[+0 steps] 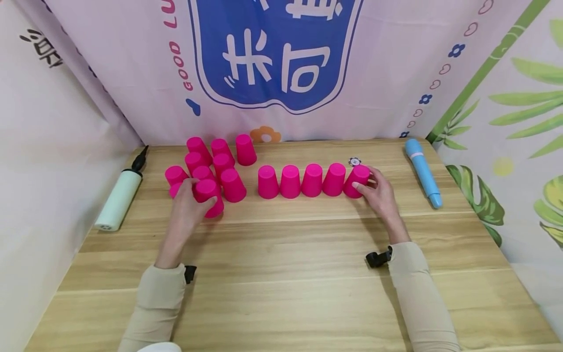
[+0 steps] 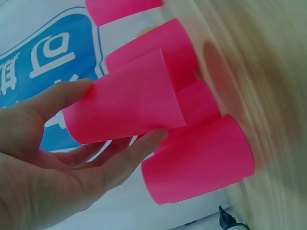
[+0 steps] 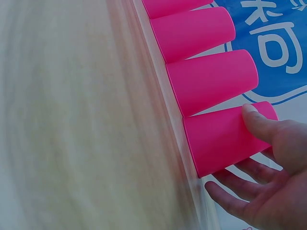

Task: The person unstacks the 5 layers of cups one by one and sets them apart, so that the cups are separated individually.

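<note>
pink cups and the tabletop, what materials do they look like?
Pink cups: likely plastic, a matte to satin finish; uniform saturated colour, thin walls, soft sheen in the left wrist view. Tabletop: wood-grain planks, light finish; solid wood or laminate, cannot tell.

Your left hand grips one pink cup, upside down and tipped slightly, at the front of the cluster of pink cups near the table's far left corner. Your right hand holds the end cup, also upside down, its rim on the table. It closes the right end of a row of five cups standing side by side across the middle, toward the far edge.
</note>
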A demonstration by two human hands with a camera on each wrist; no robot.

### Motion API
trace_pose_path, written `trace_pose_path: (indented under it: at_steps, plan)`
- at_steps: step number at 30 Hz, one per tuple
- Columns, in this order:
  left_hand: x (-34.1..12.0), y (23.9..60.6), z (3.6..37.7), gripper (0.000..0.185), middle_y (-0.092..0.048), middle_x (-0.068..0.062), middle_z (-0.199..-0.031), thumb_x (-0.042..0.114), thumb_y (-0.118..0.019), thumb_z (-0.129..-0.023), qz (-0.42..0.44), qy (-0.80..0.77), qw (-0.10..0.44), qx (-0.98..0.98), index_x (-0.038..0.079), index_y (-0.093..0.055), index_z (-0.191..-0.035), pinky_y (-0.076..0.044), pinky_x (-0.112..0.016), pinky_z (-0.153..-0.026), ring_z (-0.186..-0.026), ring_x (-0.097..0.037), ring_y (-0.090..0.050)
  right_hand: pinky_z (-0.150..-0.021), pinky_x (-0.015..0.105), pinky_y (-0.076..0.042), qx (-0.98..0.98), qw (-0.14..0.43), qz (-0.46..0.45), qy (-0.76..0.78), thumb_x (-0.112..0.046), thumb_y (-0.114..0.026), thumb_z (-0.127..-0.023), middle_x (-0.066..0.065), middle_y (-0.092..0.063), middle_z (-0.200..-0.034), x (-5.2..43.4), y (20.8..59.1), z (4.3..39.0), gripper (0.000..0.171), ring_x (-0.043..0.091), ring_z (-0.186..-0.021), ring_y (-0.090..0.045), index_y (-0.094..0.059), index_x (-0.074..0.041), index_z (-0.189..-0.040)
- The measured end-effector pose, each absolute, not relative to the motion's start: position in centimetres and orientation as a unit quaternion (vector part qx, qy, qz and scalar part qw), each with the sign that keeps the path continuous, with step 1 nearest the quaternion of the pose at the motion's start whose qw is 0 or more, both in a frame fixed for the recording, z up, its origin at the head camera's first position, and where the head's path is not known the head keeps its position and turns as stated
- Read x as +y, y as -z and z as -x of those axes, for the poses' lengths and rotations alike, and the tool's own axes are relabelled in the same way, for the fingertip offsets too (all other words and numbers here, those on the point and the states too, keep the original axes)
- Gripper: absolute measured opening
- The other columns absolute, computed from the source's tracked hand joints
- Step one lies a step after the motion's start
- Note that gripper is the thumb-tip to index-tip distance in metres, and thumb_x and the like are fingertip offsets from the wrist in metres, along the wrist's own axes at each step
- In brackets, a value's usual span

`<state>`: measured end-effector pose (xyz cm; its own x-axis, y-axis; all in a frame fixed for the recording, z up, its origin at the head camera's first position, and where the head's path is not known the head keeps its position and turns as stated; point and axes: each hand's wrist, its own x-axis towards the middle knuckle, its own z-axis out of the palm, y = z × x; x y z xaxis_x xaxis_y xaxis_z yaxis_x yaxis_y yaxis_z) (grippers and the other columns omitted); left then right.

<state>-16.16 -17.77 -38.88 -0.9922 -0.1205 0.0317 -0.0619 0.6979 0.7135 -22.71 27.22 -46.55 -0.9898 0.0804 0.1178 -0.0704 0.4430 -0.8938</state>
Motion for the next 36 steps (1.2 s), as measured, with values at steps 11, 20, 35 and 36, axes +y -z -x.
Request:
trace_pose_path:
  at_steps: [11, 20, 35, 36]
  plan:
    - [-18.0, 39.7, 16.8, 0.062, -0.044, -0.029, -0.129, 0.014, -0.067, -0.087, -0.04, 0.354, 0.004, -0.934, -0.01, -0.031, -0.132, -0.04, -0.057, -0.099, -0.117, -0.044, -0.045, -0.103, 0.044, -0.043, -0.849, 0.072, -0.002, -0.524, -0.02, -0.069, -0.09, 0.018, -0.051, -0.135, 27.2, 46.7, 22.7, 0.063, 0.034, -0.122, -0.051, -0.041, -0.008, -0.144]
    - [-18.3, 40.4, 17.1, 0.06, -0.044, -0.03, -0.128, 0.012, -0.066, -0.087, -0.044, 0.352, 0.006, -0.935, -0.01, -0.032, -0.132, -0.04, -0.057, -0.098, -0.116, -0.045, -0.045, -0.103, 0.044, -0.042, -0.847, 0.075, -0.005, -0.527, -0.019, -0.07, -0.089, 0.018, -0.05, -0.135, 27.3, 46.7, 22.7, 0.063, 0.034, -0.123, -0.05, -0.041, -0.007, -0.144]
    - [-18.5, 40.8, 17.2, 0.058, -0.044, -0.032, -0.127, 0.009, -0.065, -0.087, -0.044, 0.35, 0.006, -0.936, -0.012, -0.032, -0.13, -0.038, -0.057, -0.1, -0.116, -0.046, -0.045, -0.103, 0.045, -0.042, -0.846, 0.075, -0.004, -0.528, -0.022, -0.07, -0.089, 0.019, -0.051, -0.134, 27.3, 46.6, 22.8, 0.064, 0.035, -0.123, -0.05, -0.041, -0.006, -0.144]
    - [-18.5, 40.8, 17.2, 0.058, -0.044, -0.032, -0.127, 0.009, -0.065, -0.087, -0.044, 0.35, 0.005, -0.936, -0.011, -0.031, -0.13, -0.038, -0.057, -0.1, -0.116, -0.046, -0.045, -0.103, 0.045, -0.042, -0.846, 0.075, -0.002, -0.527, -0.022, -0.07, -0.089, 0.019, -0.051, -0.134, 27.3, 46.6, 22.8, 0.064, 0.035, -0.122, -0.05, -0.041, -0.006, -0.144]
